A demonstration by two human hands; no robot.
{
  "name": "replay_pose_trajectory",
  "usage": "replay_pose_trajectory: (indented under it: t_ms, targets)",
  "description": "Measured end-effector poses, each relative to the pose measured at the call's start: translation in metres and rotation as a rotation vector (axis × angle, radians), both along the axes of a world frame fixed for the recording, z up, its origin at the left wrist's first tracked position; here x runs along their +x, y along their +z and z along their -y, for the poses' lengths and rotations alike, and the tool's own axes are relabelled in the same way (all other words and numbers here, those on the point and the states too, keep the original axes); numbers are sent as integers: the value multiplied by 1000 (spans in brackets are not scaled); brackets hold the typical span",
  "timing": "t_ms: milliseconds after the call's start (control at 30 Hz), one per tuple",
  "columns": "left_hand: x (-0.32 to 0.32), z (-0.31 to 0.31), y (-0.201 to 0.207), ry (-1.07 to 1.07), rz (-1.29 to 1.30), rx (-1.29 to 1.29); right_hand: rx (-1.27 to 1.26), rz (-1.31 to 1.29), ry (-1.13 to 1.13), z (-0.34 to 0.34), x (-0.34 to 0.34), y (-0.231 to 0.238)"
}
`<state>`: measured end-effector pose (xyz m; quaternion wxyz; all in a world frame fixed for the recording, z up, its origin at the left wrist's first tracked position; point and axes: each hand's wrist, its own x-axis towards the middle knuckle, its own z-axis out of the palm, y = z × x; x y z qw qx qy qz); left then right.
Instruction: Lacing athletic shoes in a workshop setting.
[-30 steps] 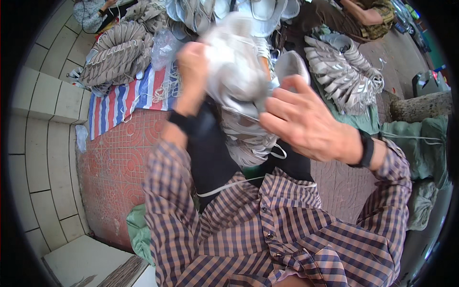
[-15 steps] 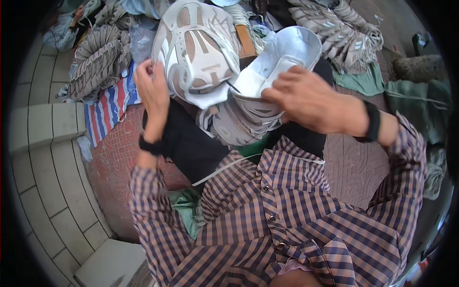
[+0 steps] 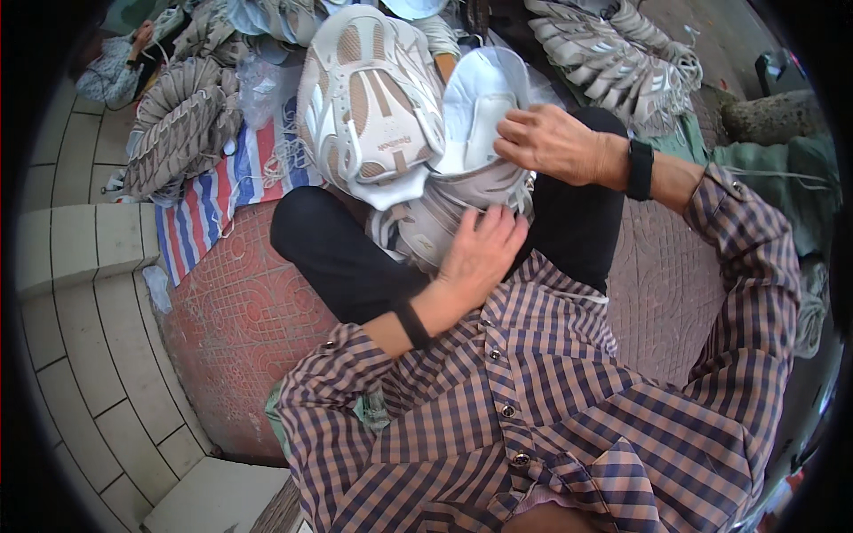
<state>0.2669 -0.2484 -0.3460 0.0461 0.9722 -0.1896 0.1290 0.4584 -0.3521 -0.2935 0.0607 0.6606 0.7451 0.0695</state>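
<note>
My right hand is closed, its fingertips pinching the edge of a shoe upper whose white lining faces up. Over the beige and grey outer side of an upper, between my legs, lies my left hand. Its fingers are slightly spread and a little blurred, and I see nothing held in them. Just left of the white lining rests a nested stack of beige shoe uppers with tan mesh panels, toe end toward me. How the lower uppers join is partly hidden by my left hand.
Bundles of strung uppers lie at far left and far right. A striped sheet covers part of the red patterned floor. A tiled step borders the left. Another person sits at the far upper left.
My left hand has left the stack's left side and come down and right onto the lower upper. My right hand has risen slightly, and the white-lined upper now stands more upright.
</note>
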Motion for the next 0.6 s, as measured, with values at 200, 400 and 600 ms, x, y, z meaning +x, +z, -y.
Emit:
replay_pose_trajectory:
  t_ms: [200,400,600]
  targets:
    - [13,-22,30,57,-13,13,-415,88,-103,24,-24,-71]
    - [11,-90,55,498,48,-47,352,-695,-309,-28,-45,-31]
    - [15,-117,45,498,116,-189,344,-602,-661,-54,-26,-38]
